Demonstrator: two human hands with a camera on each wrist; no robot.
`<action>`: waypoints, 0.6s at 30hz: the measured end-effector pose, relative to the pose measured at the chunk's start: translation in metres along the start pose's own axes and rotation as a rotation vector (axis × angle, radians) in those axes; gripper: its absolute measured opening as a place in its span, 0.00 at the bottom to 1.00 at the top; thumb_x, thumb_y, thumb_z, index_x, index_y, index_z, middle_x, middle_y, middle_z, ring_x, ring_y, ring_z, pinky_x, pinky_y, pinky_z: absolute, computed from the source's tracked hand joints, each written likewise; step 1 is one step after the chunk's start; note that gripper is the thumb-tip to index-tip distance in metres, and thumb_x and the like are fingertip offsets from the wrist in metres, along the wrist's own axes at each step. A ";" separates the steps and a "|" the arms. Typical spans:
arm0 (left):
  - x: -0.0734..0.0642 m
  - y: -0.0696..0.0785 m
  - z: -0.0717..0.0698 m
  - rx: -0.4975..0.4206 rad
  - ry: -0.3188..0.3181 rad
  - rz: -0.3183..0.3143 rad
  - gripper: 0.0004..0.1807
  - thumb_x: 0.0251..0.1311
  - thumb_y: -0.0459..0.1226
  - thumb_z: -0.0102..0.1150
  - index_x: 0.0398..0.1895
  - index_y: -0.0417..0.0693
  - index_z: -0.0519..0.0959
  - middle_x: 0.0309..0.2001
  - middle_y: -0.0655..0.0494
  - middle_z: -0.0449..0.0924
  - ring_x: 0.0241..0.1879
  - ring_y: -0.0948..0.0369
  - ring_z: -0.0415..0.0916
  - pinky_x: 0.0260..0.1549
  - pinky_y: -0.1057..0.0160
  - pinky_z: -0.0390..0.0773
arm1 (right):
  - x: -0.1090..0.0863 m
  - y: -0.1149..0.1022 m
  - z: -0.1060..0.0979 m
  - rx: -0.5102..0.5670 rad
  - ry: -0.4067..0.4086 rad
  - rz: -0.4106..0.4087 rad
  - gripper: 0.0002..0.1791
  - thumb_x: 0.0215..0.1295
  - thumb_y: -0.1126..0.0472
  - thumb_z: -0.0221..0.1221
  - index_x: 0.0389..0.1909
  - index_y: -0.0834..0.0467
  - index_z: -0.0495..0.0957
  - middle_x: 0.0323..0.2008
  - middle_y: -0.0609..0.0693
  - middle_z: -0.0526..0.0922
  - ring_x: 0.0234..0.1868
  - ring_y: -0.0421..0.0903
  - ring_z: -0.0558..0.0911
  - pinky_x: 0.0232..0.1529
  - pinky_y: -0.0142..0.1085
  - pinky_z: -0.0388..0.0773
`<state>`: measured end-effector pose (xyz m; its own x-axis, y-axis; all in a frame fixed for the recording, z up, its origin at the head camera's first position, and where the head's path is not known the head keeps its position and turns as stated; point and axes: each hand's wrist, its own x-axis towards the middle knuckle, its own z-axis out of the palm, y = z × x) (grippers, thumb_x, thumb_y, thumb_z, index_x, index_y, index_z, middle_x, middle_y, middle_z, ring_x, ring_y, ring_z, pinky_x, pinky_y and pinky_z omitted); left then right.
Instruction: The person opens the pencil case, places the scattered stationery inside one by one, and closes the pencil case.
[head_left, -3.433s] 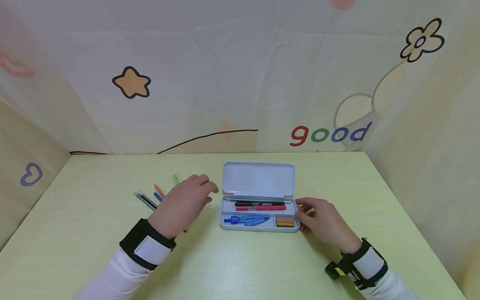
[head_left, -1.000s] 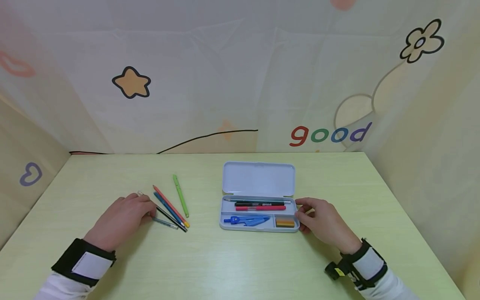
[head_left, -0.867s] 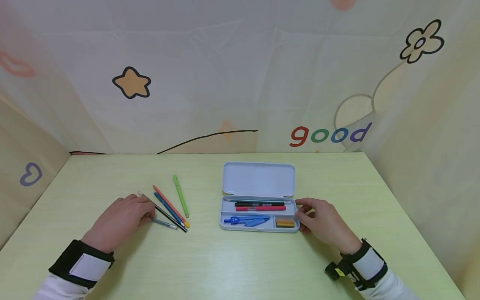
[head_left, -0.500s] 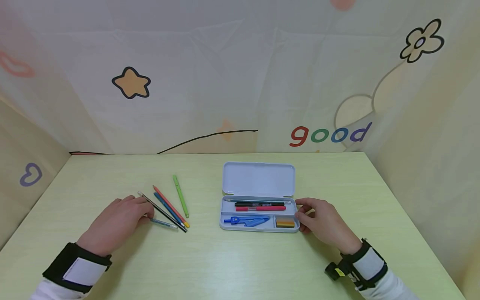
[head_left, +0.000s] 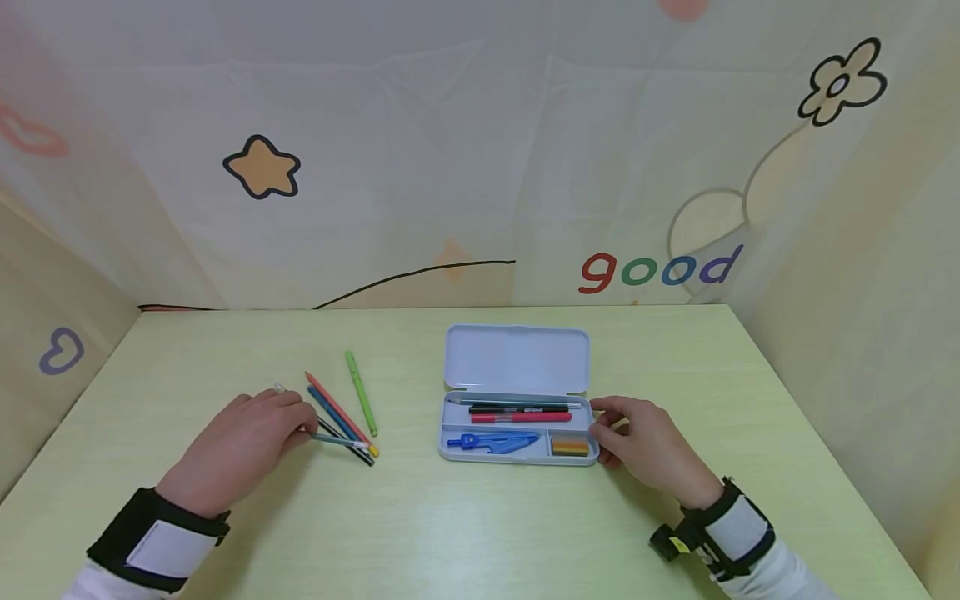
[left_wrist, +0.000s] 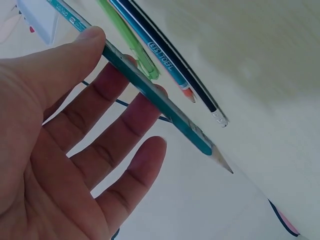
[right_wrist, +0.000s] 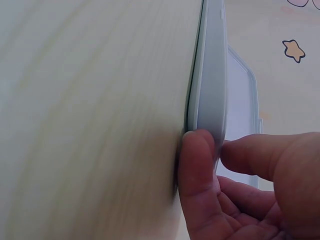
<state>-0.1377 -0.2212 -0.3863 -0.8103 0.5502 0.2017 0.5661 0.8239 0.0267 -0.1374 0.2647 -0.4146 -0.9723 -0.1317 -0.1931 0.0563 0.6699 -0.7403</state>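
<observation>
A teal pencil (left_wrist: 150, 95) is pinched between the thumb and fingers of my left hand (head_left: 243, 446); in the left wrist view its sharpened tip points down to the right. Just beyond it lie a black pencil (left_wrist: 175, 45), a blue pencil (head_left: 327, 407), an orange-red pencil (head_left: 337, 402) and a green pen (head_left: 362, 393). My right hand (head_left: 648, 442) grips the right edge of an open pale pencil case (head_left: 517, 358), its thumb and fingers on the side wall in the right wrist view.
Inside the case are a black pen (head_left: 517, 408), a red pen (head_left: 521, 417), another pencil, a blue compass (head_left: 495, 442) and a yellow-brown eraser (head_left: 570, 447). A printed cloth backdrop (head_left: 405, 183) rises behind the light wood table (head_left: 480, 533).
My left hand has gone from near the case back to the loose pencils. It now holds the teal pencil, slightly swung and lifted from where it lay. My right hand stays put.
</observation>
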 end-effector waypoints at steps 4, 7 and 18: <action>0.001 0.004 -0.001 0.001 0.007 0.002 0.13 0.55 0.35 0.81 0.33 0.59 0.83 0.36 0.67 0.81 0.38 0.59 0.76 0.35 0.53 0.76 | 0.000 0.000 0.000 -0.001 -0.003 0.008 0.24 0.76 0.66 0.63 0.69 0.67 0.75 0.42 0.56 0.81 0.30 0.48 0.83 0.34 0.36 0.86; 0.002 0.006 -0.002 0.007 0.017 0.004 0.13 0.55 0.35 0.81 0.34 0.59 0.83 0.36 0.67 0.82 0.38 0.59 0.76 0.35 0.54 0.76 | -0.001 0.001 0.000 -0.003 -0.004 0.013 0.24 0.76 0.66 0.63 0.69 0.67 0.75 0.42 0.56 0.81 0.31 0.48 0.83 0.34 0.36 0.86; 0.009 0.015 -0.005 -0.011 0.030 -0.016 0.11 0.58 0.36 0.80 0.37 0.56 0.84 0.37 0.65 0.83 0.36 0.60 0.75 0.36 0.53 0.77 | 0.000 0.000 0.001 -0.013 -0.005 0.023 0.25 0.76 0.64 0.63 0.70 0.66 0.75 0.42 0.55 0.81 0.31 0.47 0.83 0.34 0.36 0.86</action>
<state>-0.1357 -0.2044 -0.3794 -0.8143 0.5327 0.2305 0.5551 0.8307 0.0413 -0.1375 0.2642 -0.4149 -0.9696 -0.1198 -0.2134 0.0757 0.6825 -0.7269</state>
